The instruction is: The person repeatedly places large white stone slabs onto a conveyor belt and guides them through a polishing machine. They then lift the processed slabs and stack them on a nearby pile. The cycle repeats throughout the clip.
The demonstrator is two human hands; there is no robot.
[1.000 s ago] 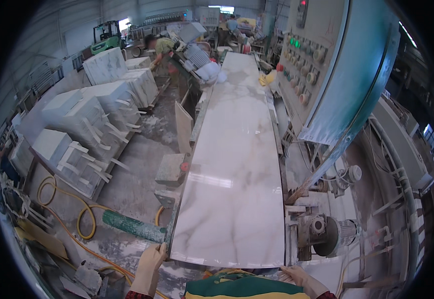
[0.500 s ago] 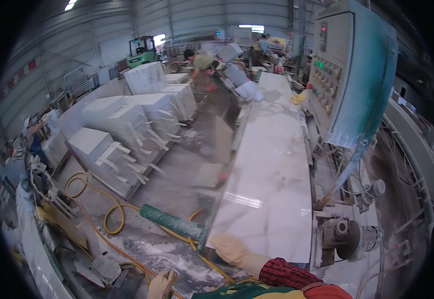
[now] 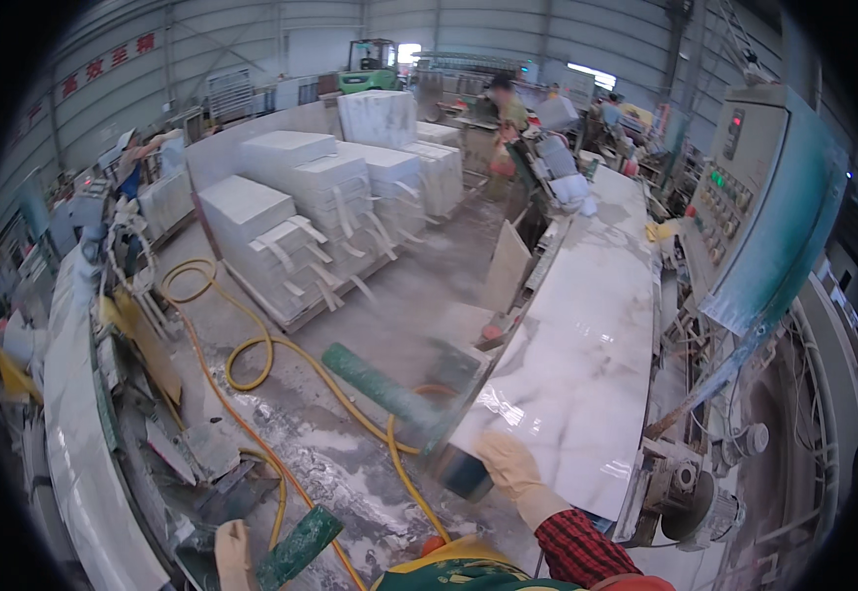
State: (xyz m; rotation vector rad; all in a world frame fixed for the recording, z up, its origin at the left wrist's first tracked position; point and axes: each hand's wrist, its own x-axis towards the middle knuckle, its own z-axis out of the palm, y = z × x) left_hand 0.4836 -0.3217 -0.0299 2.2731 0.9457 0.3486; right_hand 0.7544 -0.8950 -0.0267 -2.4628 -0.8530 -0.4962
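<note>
Our right hand (image 3: 509, 465), tan-gloved, fingers together, flat on near corner of long white veined marble slab (image 3: 576, 345). Our left hand (image 3: 236, 554), grip unclear, beside green roller (image 3: 298, 544).

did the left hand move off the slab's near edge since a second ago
Yes. The left hand left the marble slab and now hangs low over the wet floor, well left of it.

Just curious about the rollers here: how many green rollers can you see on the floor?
2. One long green roller lies beside the marble slab, near the right hand. A shorter green roller lies by the left hand. Others may be hidden.
</note>
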